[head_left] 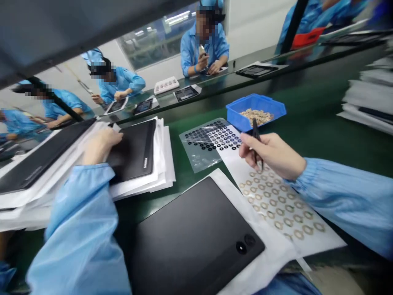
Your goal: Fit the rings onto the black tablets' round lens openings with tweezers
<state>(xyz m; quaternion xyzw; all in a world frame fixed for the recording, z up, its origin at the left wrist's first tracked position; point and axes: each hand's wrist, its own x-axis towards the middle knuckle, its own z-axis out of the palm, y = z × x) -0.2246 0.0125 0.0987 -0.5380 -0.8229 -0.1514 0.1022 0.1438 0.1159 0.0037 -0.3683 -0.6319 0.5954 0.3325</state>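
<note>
My right hand [272, 155] is closed around black tweezers [256, 141] and hovers over a white sheet of ring stickers [281, 207], tips pointing down at it. My left hand [100, 144] rests on a black tablet [135, 149] that tops a pile of white sleeves at the left; its fingers are curled over the tablet's upper edge. Directly before me lies another black tablet [190, 235], back up with two camera lenses showing, on a white sleeve. A clear sheet of black rings [208, 141] lies beyond it.
A blue bin [238, 116] of tan rings stands at the back right. More tablets in white sleeves [37, 168] are stacked at the far left, and white stacks [368, 98] sit at the right. Several people in blue coats work across the green table [322, 131].
</note>
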